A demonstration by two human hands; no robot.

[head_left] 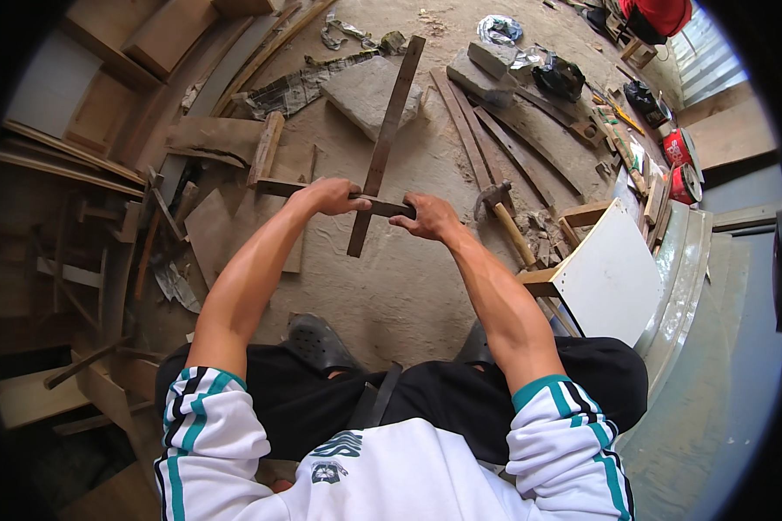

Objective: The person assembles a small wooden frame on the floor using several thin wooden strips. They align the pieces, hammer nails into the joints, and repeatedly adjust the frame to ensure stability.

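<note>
Two dark wooden slats cross each other in front of me. The long slat runs from upper right down to lower left. The shorter cross slat lies roughly level beneath it. My left hand grips the cross slat just left of the crossing. Just right of the crossing, my right hand closes on the same cross slat's end. Both forearms reach up from the lower edge, in white sleeves with teal and black stripes pushed up.
A hammer with a wooden handle lies on the sandy floor right of my hands. A white board leans at the right. Scrap planks, a flat stone slab and red tins lie around. My dark shoes rest below.
</note>
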